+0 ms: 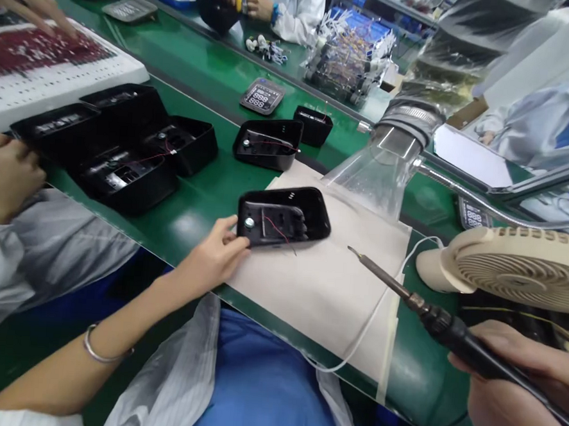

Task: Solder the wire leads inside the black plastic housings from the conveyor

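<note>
My left hand pinches the near left corner of a black plastic housing that lies open side up on a beige mat. Red and black wires and a round silver part show inside the housing. My right hand is closed round the black handle of a soldering iron. The iron's tip points up and left and hangs over the mat, a short way right of the housing and apart from it.
A clear fume funnel on a metal hose hangs behind the mat; a beige fan stands at right. More black housings lie on the green belt at left. Other people's hands work at far left and at the top.
</note>
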`<state>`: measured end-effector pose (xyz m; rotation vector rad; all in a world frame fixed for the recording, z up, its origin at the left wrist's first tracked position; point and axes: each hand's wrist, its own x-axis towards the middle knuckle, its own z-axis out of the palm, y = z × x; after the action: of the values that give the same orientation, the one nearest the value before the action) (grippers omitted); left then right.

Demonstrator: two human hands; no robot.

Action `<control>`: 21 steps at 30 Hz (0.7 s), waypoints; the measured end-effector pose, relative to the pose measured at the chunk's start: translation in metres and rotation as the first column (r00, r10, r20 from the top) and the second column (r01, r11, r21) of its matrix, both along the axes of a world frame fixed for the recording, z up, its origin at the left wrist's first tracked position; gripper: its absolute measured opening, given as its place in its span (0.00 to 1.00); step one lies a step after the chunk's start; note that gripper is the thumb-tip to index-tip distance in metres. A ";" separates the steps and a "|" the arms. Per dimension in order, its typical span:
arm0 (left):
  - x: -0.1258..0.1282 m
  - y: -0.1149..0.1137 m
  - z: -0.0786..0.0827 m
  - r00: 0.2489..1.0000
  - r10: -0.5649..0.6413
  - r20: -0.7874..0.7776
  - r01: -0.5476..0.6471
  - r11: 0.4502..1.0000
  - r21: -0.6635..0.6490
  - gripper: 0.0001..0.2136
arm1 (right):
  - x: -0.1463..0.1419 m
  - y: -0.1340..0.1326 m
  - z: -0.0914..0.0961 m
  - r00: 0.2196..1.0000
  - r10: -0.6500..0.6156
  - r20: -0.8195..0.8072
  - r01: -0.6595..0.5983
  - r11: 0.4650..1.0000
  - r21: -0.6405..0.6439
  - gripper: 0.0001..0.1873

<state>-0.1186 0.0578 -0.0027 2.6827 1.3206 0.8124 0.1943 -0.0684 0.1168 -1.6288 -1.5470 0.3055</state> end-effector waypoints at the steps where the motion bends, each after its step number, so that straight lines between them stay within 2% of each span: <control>1: 0.010 -0.011 -0.001 0.998 -0.051 0.023 0.051 0.999 0.008 0.10 | -0.007 -0.001 0.005 0.999 -0.033 0.003 0.033 0.999 -0.006 0.14; 4: 0.044 -0.037 -0.007 0.982 -0.175 0.069 0.176 0.984 -0.018 0.07 | -0.027 0.006 0.010 0.995 -0.101 -0.021 0.099 0.992 -0.078 0.06; 7: 0.074 -0.054 -0.015 0.966 -0.256 0.017 0.257 0.965 -0.061 0.08 | -0.038 0.023 0.002 0.997 -0.045 -0.065 0.033 0.984 -0.176 0.03; 9: 0.088 -0.061 -0.017 0.955 -0.293 -0.047 0.290 0.955 -0.058 0.09 | -0.038 0.033 -0.007 1.000 0.019 -0.023 -0.023 0.977 -0.210 0.04; 12: 0.099 -0.065 -0.016 0.967 -0.244 -0.078 0.242 0.970 -0.029 0.12 | -0.034 0.043 -0.016 0.996 0.066 0.062 -0.045 0.953 -0.300 0.06; 16: 0.105 -0.061 -0.012 0.982 -0.120 -0.148 0.109 0.991 -0.080 0.25 | -0.032 0.053 -0.022 0.995 0.067 0.078 -0.035 0.932 -0.361 0.07; 21: 0.107 -0.054 -0.011 0.969 -0.118 -0.215 0.093 0.988 -0.123 0.28 | -0.032 0.063 -0.028 0.995 0.085 0.050 -0.058 0.918 -0.393 0.07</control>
<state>-0.0112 0.0039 -0.0136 2.7893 1.2071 0.4243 0.1621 -0.0053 0.0883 -1.9042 -1.6750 0.6420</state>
